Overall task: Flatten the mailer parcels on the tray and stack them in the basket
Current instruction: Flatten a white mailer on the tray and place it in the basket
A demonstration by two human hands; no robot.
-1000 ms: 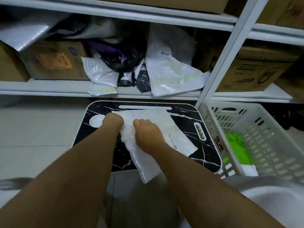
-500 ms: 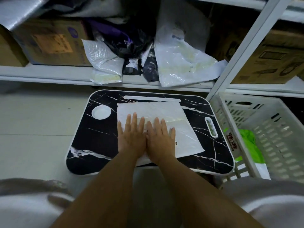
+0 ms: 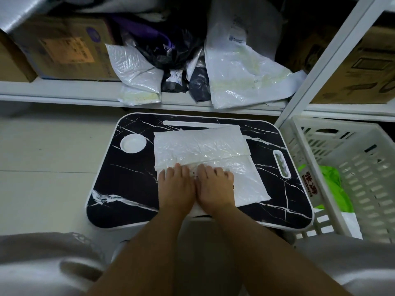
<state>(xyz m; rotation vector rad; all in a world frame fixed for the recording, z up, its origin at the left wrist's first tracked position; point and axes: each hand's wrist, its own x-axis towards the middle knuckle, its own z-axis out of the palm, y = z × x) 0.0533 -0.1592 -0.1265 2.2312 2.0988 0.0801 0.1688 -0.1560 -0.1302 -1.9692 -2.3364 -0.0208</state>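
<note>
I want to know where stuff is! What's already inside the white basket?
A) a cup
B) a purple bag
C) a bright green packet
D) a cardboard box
C: a bright green packet lies in the white basket to the right of the tray, while both hands press the white mailer on the tray.

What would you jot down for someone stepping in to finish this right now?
Left hand and right hand: side by side, palms pressing the near part of the white mailer.
Mailer: lies on the black tray, top folded over, still wrinkled.
Basket: right of the tray, holds a green parcel.
Left: finish flattening, move the mailer into the basket, then likely the mailers on the shelf.
</note>
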